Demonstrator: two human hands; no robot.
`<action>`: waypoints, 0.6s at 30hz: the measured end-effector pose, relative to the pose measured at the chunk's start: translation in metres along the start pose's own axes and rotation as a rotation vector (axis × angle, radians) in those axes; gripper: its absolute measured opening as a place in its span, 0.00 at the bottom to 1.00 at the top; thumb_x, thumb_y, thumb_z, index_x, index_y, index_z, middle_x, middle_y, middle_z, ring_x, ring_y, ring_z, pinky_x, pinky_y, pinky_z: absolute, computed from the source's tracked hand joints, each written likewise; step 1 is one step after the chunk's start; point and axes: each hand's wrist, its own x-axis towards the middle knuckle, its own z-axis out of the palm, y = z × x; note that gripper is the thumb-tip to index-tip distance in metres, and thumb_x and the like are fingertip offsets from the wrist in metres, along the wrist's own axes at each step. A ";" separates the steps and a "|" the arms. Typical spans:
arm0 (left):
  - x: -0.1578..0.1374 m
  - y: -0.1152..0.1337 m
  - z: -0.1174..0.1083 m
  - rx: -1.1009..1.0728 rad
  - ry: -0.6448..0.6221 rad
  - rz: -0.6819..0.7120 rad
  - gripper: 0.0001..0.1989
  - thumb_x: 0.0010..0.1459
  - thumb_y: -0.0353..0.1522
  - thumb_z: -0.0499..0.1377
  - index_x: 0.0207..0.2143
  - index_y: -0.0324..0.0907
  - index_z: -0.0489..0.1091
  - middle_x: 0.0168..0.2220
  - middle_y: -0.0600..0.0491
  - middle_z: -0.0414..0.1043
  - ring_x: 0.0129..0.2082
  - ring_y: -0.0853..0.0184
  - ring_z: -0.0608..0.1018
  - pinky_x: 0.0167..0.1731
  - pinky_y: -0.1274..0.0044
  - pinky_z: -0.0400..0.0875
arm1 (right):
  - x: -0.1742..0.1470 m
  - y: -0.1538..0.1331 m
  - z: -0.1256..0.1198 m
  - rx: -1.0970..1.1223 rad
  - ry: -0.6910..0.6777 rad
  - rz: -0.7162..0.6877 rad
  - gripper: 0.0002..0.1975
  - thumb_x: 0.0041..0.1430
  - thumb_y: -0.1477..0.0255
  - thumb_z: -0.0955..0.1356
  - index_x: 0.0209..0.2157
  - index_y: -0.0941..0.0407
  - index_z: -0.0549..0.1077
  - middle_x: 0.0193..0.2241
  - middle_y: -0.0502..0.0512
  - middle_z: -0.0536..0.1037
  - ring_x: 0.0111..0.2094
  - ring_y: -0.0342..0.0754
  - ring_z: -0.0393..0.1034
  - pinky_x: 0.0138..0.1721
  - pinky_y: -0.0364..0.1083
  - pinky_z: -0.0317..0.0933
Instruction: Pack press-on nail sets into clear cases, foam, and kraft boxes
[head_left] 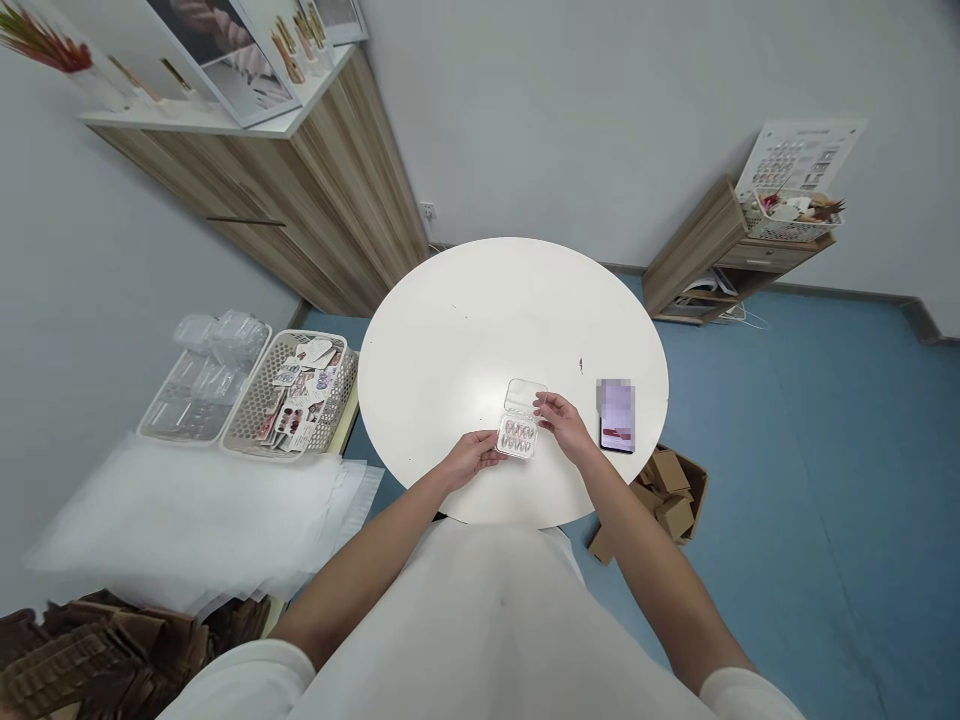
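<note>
Over the near part of the round white table [465, 330] is a small clear plastic box [517, 437] with its hinged lid [525, 396] raised. Two rows of shiny pinkish press-on nails lie inside it. My left hand [472, 455] grips the box by its left edge, fingers closed. On the other side, my right hand [559, 415] has its fingertips closed at the right edge of the raised lid. Whether the box rests on the table or is held just above it, I cannot tell.
A phone [617, 415] lies on the table to the right. Left of the table stand a white basket [341, 390] of nail cards and a tray of clear boxes [195, 390]. White packing sheets [187, 510] lie nearer. Cardboard boxes [671, 490] sit on the floor at right.
</note>
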 end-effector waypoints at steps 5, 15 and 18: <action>-0.009 0.005 0.010 -0.055 -0.013 -0.002 0.16 0.50 0.39 0.59 0.39 0.39 0.71 0.38 0.47 0.73 0.32 0.71 0.74 0.36 0.77 0.66 | -0.019 -0.004 0.003 0.084 -0.029 -0.033 0.14 0.48 0.60 0.65 0.37 0.50 0.70 0.42 0.52 0.70 0.43 0.46 0.64 0.40 0.46 0.61; -0.023 0.011 0.026 -0.106 -0.008 0.007 0.14 0.52 0.37 0.57 0.40 0.40 0.69 0.37 0.48 0.73 0.33 0.71 0.75 0.36 0.79 0.67 | -0.056 0.003 0.014 0.064 0.009 -0.173 0.18 0.50 0.57 0.64 0.43 0.47 0.69 0.57 0.51 0.54 0.55 0.51 0.52 0.47 0.49 0.58; -0.026 0.012 0.030 -0.090 0.013 0.027 0.14 0.52 0.38 0.57 0.39 0.40 0.69 0.36 0.48 0.73 0.33 0.70 0.75 0.36 0.78 0.67 | -0.064 0.007 0.014 0.061 0.016 -0.163 0.19 0.51 0.57 0.63 0.46 0.46 0.67 0.57 0.50 0.55 0.57 0.51 0.50 0.49 0.50 0.56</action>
